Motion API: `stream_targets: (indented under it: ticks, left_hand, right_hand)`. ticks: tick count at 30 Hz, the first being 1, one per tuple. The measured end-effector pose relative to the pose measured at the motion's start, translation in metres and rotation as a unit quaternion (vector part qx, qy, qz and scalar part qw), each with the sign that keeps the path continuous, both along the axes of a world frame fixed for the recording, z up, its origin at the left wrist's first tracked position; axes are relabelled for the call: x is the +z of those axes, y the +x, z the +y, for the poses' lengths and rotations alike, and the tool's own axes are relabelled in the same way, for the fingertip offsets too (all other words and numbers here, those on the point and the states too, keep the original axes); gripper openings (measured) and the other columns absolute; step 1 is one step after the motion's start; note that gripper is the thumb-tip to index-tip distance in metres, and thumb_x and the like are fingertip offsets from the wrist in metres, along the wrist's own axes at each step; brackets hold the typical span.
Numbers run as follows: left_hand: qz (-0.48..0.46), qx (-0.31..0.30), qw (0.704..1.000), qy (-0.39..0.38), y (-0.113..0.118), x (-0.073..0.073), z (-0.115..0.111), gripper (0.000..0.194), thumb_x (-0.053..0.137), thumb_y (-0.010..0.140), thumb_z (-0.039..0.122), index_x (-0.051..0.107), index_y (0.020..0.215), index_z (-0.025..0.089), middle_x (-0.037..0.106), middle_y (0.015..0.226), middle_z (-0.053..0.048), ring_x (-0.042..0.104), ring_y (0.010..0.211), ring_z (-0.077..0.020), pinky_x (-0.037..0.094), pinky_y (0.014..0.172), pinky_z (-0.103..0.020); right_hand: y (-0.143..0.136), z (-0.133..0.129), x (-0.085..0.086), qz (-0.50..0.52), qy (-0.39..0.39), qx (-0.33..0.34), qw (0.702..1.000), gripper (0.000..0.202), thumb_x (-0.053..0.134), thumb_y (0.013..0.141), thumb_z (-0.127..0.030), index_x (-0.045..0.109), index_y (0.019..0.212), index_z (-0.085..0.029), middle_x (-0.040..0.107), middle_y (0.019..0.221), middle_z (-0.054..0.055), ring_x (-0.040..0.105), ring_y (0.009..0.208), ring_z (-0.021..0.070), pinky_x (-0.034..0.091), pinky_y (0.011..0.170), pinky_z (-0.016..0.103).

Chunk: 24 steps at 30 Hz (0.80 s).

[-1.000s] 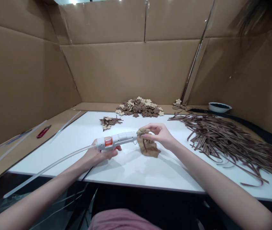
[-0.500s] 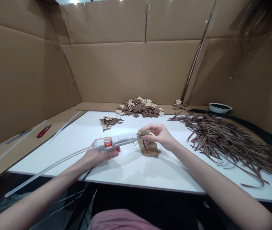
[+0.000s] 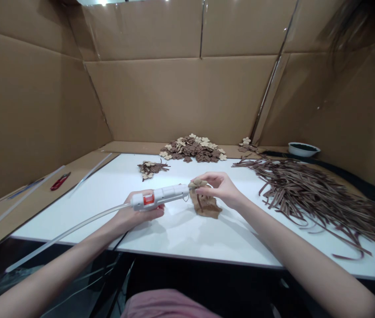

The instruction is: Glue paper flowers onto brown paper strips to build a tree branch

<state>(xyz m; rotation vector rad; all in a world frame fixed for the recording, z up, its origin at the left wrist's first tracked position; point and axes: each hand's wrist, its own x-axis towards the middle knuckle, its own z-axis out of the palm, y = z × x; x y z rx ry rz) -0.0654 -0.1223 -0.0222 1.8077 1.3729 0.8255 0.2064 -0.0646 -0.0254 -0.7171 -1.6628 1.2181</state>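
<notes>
My left hand [image 3: 146, 211] is wrapped round a white glue gun [image 3: 164, 195] with an orange-red window, and a long glue stick [image 3: 75, 229] trails from its back end. The nozzle points right, up against a small beige flower [image 3: 198, 183]. My right hand [image 3: 220, 187] pinches that flower between thumb and fingers. A thin brown strip [image 3: 199, 202] hangs below the flower. Under it on the white board lies a ragged brown piece [image 3: 209, 210], whose material I cannot make out. Whether glue is on the flower cannot be seen.
A heap of brown and beige flowers [image 3: 194, 149] lies at the back, with a smaller bunch [image 3: 152, 168] in front. Brown strips [image 3: 306, 190] cover the right side. A white bowl [image 3: 303, 149] stands back right; a red cutter [image 3: 60, 181] lies left. Cardboard walls [image 3: 181, 97] surround the board.
Hardly anything differs. The glue gun has shifted very slightly, its nozzle still at the flower, and my right hand keeps its pinch.
</notes>
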Motion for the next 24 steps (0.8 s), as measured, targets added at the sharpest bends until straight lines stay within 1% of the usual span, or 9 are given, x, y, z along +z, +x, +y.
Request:
stream_targets:
  ticks: [4, 9, 13, 19, 24]
  left_hand:
    - [-0.006, -0.005, 1.000, -0.005, -0.0005, -0.0011, 0.0008, 0.029, 0.072, 0.070, 0.044, 0.066, 0.077, 0.016, 0.066, 0.073, -0.002, 0.061, 0.068, -0.0170, 0.046, 0.061, -0.024]
    - [-0.012, -0.008, 1.000, -0.006, 0.0002, -0.0009, 0.0004, 0.027, 0.072, 0.071, 0.041, 0.063, 0.074, 0.016, 0.062, 0.066, 0.001, 0.055, 0.060, -0.0134, 0.042, 0.055, -0.023]
    - [-0.011, -0.007, 1.000, -0.006, -0.0010, -0.0024, 0.0010, 0.028, 0.073, 0.072, 0.042, 0.063, 0.074, 0.016, 0.059, 0.063, 0.002, 0.052, 0.057, -0.0119, 0.039, 0.052, -0.022]
    - [-0.007, -0.016, 1.000, 0.005, -0.0015, -0.0023, 0.0013, 0.028, 0.072, 0.073, 0.042, 0.062, 0.073, 0.016, 0.059, 0.065, 0.002, 0.051, 0.059, -0.0116, 0.040, 0.054, -0.022]
    - [-0.007, -0.007, 1.000, -0.004, 0.0000, -0.0010, -0.0002, 0.028, 0.072, 0.071, 0.043, 0.061, 0.072, 0.017, 0.055, 0.059, 0.003, 0.048, 0.054, -0.0110, 0.036, 0.048, -0.021]
  right_hand:
    - [0.0002, -0.0001, 0.0002, -0.007, 0.005, 0.000, 1.000, 0.027, 0.086, 0.062, -0.034, 0.076, 0.083, -0.019, 0.075, 0.089, 0.007, 0.068, 0.085, 0.0203, 0.053, 0.077, 0.032]
    - [0.0002, -0.0007, 0.0007, -0.012, -0.002, -0.003, 1.000, 0.027, 0.086, 0.062, -0.032, 0.076, 0.082, -0.018, 0.075, 0.088, 0.006, 0.068, 0.084, 0.0201, 0.053, 0.076, 0.032]
    - [0.0005, -0.0006, -0.0002, -0.007, -0.012, 0.003, 1.000, 0.027, 0.086, 0.063, -0.031, 0.076, 0.084, -0.018, 0.074, 0.088, 0.006, 0.068, 0.082, 0.0193, 0.054, 0.074, 0.031]
    - [0.0004, -0.0008, -0.0007, 0.006, -0.014, 0.014, 1.000, 0.025, 0.085, 0.064, -0.030, 0.076, 0.084, -0.018, 0.075, 0.089, 0.006, 0.069, 0.082, 0.0192, 0.055, 0.074, 0.031]
    - [-0.0002, -0.0013, 0.0004, 0.006, -0.022, 0.012, 1.000, 0.026, 0.086, 0.063, -0.029, 0.075, 0.083, -0.018, 0.075, 0.088, 0.006, 0.068, 0.082, 0.0189, 0.054, 0.074, 0.030]
